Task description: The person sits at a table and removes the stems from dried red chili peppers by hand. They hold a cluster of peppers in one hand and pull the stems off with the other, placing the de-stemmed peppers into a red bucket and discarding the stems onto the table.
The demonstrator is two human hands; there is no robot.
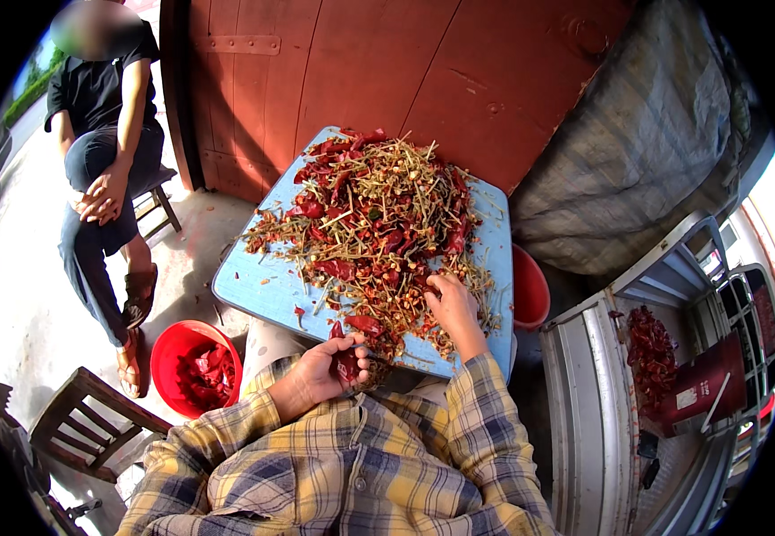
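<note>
A heap of dried red chilies, pale stems and seeds (387, 208) covers most of a light blue tabletop (247, 281) in front of me. My left hand (326, 372), palm turned up at the near edge, has its fingers curled around dried red chili (345, 366). At the right front of the heap is my right hand (456, 309), its bent fingertips touching the loose pieces. Whether those fingertips pinch anything is hidden. Another dried chili (364, 325) lies just beyond my left hand.
Left of the table stands a red bucket (165, 362) with chilies inside. A red container (530, 287) is at the right. Farther right, a metal cart bed (582, 382) holds chilies and a dark red bucket (709, 382). A person (103, 161) sits at left, behind a wooden chair (86, 429).
</note>
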